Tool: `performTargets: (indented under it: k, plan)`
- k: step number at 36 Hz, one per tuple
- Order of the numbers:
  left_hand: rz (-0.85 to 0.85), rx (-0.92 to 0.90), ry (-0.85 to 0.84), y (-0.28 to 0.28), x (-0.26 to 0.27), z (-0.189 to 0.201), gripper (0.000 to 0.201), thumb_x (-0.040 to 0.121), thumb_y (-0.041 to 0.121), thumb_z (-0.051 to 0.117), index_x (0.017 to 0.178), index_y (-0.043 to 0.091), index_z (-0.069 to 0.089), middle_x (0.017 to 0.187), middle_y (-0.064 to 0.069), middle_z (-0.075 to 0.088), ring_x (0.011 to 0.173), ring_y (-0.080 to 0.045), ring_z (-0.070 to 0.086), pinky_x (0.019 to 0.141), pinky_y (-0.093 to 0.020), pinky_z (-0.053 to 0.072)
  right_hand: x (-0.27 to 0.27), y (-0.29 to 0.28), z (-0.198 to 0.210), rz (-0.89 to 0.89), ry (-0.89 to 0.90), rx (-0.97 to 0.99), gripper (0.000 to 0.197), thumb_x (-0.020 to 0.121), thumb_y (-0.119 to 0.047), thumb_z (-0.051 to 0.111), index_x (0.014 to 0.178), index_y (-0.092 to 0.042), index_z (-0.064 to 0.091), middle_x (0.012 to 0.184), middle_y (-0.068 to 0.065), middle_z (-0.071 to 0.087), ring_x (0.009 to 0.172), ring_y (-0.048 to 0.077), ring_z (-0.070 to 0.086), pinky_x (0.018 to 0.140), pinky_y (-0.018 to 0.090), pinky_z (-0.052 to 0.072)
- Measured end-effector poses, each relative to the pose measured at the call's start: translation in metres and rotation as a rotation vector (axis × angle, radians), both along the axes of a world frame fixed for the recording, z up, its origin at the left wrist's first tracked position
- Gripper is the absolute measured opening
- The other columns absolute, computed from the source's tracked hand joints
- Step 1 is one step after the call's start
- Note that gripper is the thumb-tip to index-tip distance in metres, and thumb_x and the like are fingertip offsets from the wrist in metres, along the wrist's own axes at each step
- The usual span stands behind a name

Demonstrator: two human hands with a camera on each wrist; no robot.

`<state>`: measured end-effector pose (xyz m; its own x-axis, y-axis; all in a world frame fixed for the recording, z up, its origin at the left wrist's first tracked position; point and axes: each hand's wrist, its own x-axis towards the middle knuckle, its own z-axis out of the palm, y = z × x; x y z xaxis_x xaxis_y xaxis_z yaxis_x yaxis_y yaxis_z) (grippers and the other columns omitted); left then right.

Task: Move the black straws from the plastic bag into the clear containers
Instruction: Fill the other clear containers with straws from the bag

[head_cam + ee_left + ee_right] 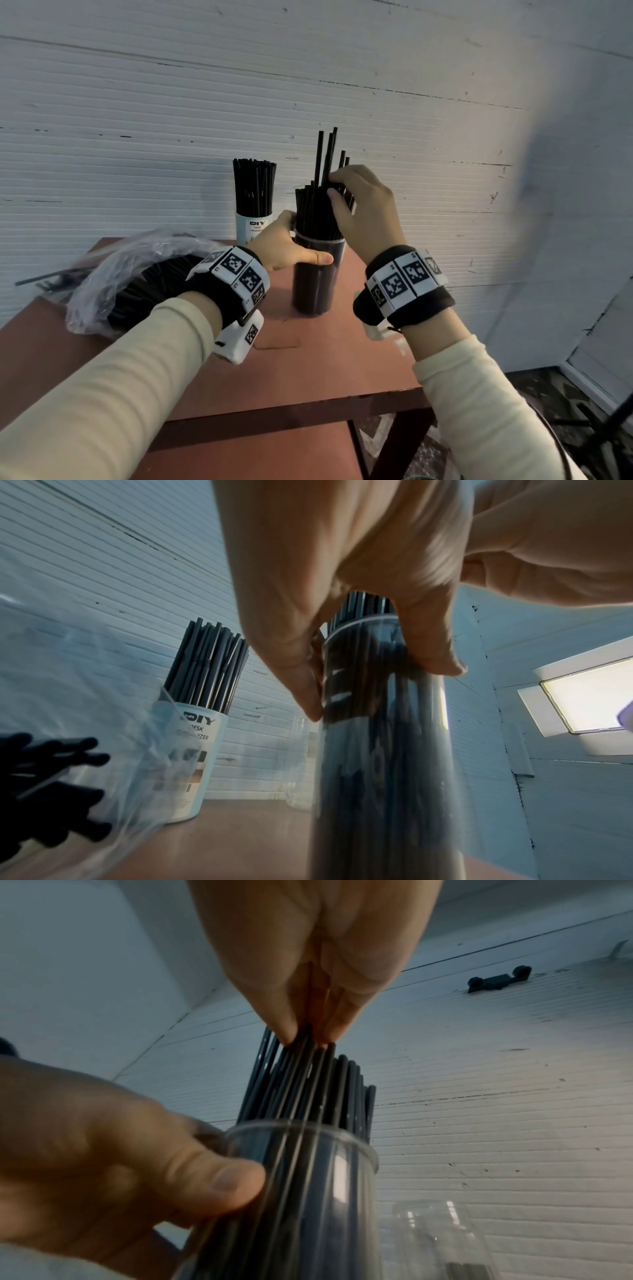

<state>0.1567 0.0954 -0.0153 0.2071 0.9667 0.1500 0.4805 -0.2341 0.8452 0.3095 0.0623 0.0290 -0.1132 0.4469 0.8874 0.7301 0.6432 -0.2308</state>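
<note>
A tall clear container [317,284] packed with black straws stands on the red-brown table [325,370]. My left hand [299,245] grips it just below the rim, thumb across the front. My right hand [337,188] pinches several black straws [324,157] that stick up above the rest, their lower ends inside the container. The wrist views show the same: left hand [373,685] around the container [383,764], right hand [308,1038] pinching the straws [301,1085] above the rim. The plastic bag [137,270] lies at the left with many straws in it.
A labelled container [254,224] full of straws stands at the back against the white wall. An empty clear container [441,1240] stands behind the gripped one. A few loose straws [44,279] lie at the table's far left edge. The table's front half is bare.
</note>
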Motion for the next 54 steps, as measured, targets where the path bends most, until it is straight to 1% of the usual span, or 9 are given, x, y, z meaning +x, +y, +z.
performTargets:
  k: [3,9,16,21,25,35,41,49,54]
  plan:
    - [0.000,-0.010,-0.032,-0.002,0.000,0.000,0.088,0.063,0.031,0.091,0.136,0.020,0.043,0.124,0.007,0.057,0.116,-0.014,0.053,0.098,-0.029,0.039,0.001,-0.003,-0.011,-0.011,-0.018,-0.017,0.019,0.088,-0.006,0.059,0.104,-0.005,0.070,0.102,0.005,0.066,0.095,0.019,0.061,0.086,0.024,0.047]
    - [-0.005,-0.013,-0.018,-0.002,0.001,0.000,0.087,0.065,0.033,0.090,0.136,0.021,0.041,0.124,0.007,0.057,0.117,-0.014,0.053,0.100,-0.029,0.038,0.005,-0.009,-0.022,-0.052,-0.072,-0.041,0.023,0.089,-0.015,0.059,0.106,-0.006,0.070,0.105,0.004,0.066,0.108,0.022,0.053,0.094,0.020,0.036]
    - [-0.007,-0.002,-0.011,0.000,-0.001,-0.002,0.090,0.063,0.034,0.091,0.137,0.020,0.043,0.127,0.005,0.057,0.120,-0.016,0.052,0.106,-0.032,0.038,0.013,-0.001,0.005,0.059,0.013,-0.024,0.051,0.093,-0.014,0.056,0.140,-0.002,0.044,0.148,0.007,0.038,0.136,0.018,0.039,0.112,0.024,0.032]
    - [-0.023,0.002,-0.007,0.001,-0.001,0.000,0.089,0.065,0.031,0.090,0.138,0.020,0.041,0.124,0.008,0.055,0.117,-0.013,0.050,0.099,-0.027,0.035,0.012,0.006,0.020,0.083,0.100,-0.126,0.031,0.094,-0.014,0.058,0.125,-0.010,0.060,0.125,0.002,0.058,0.090,0.010,0.064,0.081,0.010,0.049]
    - [-0.028,0.002,-0.010,0.002,-0.001,-0.002,0.089,0.062,0.032,0.092,0.136,0.021,0.043,0.126,0.007,0.057,0.119,-0.016,0.054,0.107,-0.035,0.039,0.013,0.009,0.026,0.074,0.224,-0.172,0.012,0.088,-0.007,0.062,0.097,-0.012,0.067,0.100,-0.006,0.064,0.075,0.013,0.068,0.073,0.032,0.058]
    - [-0.032,-0.017,-0.038,0.002,-0.002,-0.002,0.091,0.062,0.031,0.092,0.137,0.021,0.042,0.128,0.006,0.056,0.121,-0.017,0.052,0.109,-0.038,0.039,0.022,0.006,-0.001,-0.029,0.152,-0.116,0.010,0.088,-0.009,0.063,0.091,-0.012,0.072,0.084,-0.007,0.070,0.079,0.003,0.055,0.075,0.004,0.039]
    - [-0.030,-0.026,-0.036,0.001,-0.001,-0.002,0.092,0.062,0.031,0.092,0.138,0.022,0.041,0.130,0.006,0.055,0.120,-0.018,0.053,0.109,-0.039,0.039,0.029,0.002,0.006,0.034,0.153,-0.134,0.010,0.087,-0.004,0.060,0.090,-0.011,0.066,0.086,-0.003,0.067,0.080,0.009,0.063,0.076,0.021,0.051]
    - [-0.029,-0.011,-0.023,0.002,-0.001,-0.001,0.093,0.062,0.032,0.091,0.140,0.020,0.040,0.132,0.005,0.055,0.120,-0.017,0.052,0.106,-0.035,0.039,0.019,-0.001,0.010,0.094,0.182,-0.155,0.015,0.088,-0.004,0.057,0.095,-0.010,0.070,0.091,-0.003,0.069,0.079,0.008,0.065,0.072,0.010,0.049]
    - [-0.031,-0.009,-0.029,0.002,-0.001,-0.002,0.091,0.063,0.030,0.091,0.138,0.019,0.041,0.127,0.006,0.055,0.118,-0.015,0.052,0.105,-0.033,0.039,0.015,0.004,0.008,0.059,0.146,-0.179,0.010,0.085,-0.009,0.065,0.094,-0.010,0.070,0.090,0.001,0.071,0.079,0.013,0.067,0.077,0.024,0.054]
